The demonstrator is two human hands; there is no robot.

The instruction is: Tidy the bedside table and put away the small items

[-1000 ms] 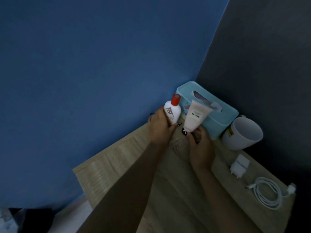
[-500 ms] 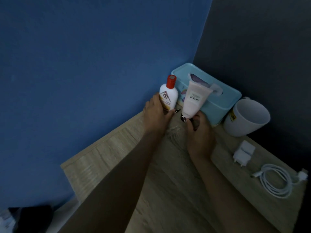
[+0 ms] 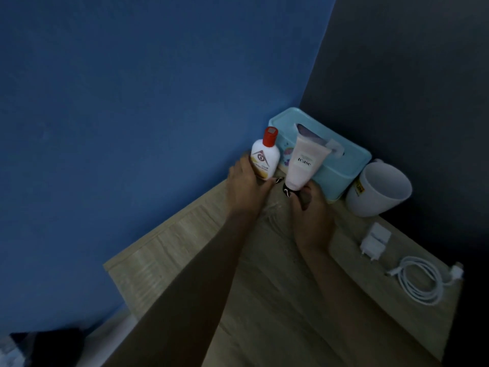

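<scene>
Nearest on the wooden tabletop (image 3: 277,313) lie a coiled white cable (image 3: 420,280) and charger plug (image 3: 375,241). Beyond, the left hand (image 3: 247,188) grips a red-capped lotion bottle (image 3: 265,157) and the right hand (image 3: 312,215) a pink tube (image 3: 304,161) (labelled "tease"), before a blue tissue box (image 3: 341,165) and white mug (image 3: 378,190).

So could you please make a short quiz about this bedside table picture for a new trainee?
1. True or false: the white mug lies on its side.
2. What does the left hand hold?
A. red-capped bottle
B. coiled cable
C. charger plug
3. Fill in: the right hand holds a pink tube in front of the light blue ____.

Key: 1 false; 2 A; 3 box.
</scene>
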